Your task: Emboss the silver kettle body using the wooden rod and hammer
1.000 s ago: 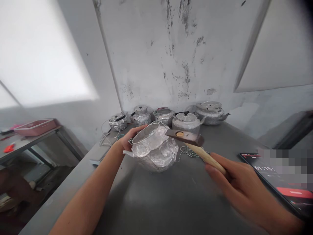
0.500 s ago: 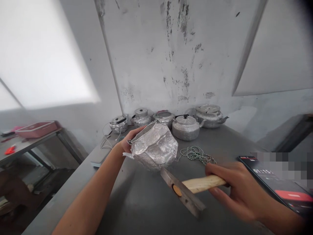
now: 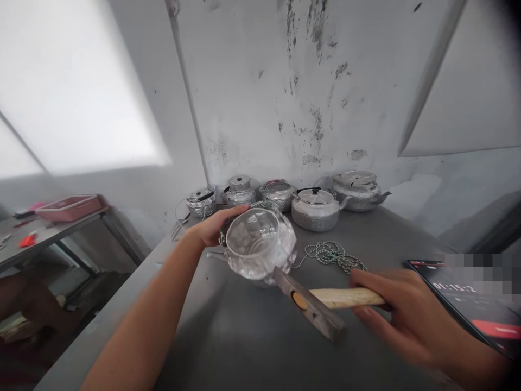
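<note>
My left hand (image 3: pixel 214 225) grips a dented silver metal kettle (image 3: pixel 260 266) near its rim, on the far left side. The kettle is tilted so its open mouth faces me, and its inside shows; no lid is on it. A short spout sticks out at its left. My right hand (image 3: pixel 402 312) is closed round the pale wooden handle of a hammer (image 3: pixel 313 309). The upper end of the hammer's steel head lies against or just in front of the kettle's lower right side; I cannot tell whether they touch.
Several metal kettles, among them a lidded one (image 3: pixel 315 212), line the table's back by the stained wall. A coiled cord (image 3: pixel 331 255) lies right of the held kettle. A phone (image 3: pixel 459 304) is at the right. A pink tray (image 3: pixel 69 209) sits on a side table.
The kettle has been turned so its mouth faces me instead of its dented side. The hammer stays near its lower right side. My view has shifted slightly left.
</note>
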The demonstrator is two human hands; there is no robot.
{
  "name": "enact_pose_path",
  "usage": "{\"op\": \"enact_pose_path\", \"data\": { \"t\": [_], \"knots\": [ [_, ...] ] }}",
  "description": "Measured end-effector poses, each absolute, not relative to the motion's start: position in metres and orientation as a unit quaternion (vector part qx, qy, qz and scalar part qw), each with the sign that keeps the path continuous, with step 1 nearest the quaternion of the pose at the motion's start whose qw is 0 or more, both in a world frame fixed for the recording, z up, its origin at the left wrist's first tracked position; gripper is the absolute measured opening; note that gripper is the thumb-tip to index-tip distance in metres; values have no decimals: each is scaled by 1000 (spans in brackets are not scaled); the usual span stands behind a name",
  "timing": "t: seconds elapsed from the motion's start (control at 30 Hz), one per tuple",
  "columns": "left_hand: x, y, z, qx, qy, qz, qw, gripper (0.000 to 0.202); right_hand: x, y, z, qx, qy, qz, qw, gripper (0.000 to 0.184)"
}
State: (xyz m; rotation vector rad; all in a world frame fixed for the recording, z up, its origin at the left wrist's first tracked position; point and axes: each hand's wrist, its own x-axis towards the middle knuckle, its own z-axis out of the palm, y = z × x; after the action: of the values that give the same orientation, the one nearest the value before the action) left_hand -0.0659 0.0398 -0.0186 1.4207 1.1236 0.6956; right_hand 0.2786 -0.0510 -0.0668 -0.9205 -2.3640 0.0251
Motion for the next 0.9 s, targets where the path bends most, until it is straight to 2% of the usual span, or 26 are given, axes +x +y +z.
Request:
{"op": "enact_pose_path", "data": {
  "t": [0.13, 0.2, 0.27, 0.37, 0.5, 0.67, 0.9],
  "knots": [
    [-59, 26, 1, 645, 501, 236, 526, 47, 275, -49, -67, -360, -897, 4, 255, 36],
    [-51, 18, 9, 751, 501, 185, 389, 52, 271, -49, -68, -402, -891, 1, 212, 39],
    [-42, 13, 13, 786, 511, 156, 311, 63, 268, -50, -70, -451, -880, -4, 149, 44],
    [-33, 9, 14, 801, 529, 110, 258, 84, 264, -51, -74, -506, -858, -13, 86, 48],
    [-24, 3, 12, 810, 532, 80, 231, 95, 260, -52, -84, -544, -835, -10, 75, 50],
    [-13, -4, 8, 810, 538, 65, 223, 87, 254, -65, -97, -565, -820, 32, 81, 57],
    [-1, -9, 3, 836, 485, 82, 243, 86, 242, -88, -103, -512, -825, 160, 178, 37]
  ]
}}
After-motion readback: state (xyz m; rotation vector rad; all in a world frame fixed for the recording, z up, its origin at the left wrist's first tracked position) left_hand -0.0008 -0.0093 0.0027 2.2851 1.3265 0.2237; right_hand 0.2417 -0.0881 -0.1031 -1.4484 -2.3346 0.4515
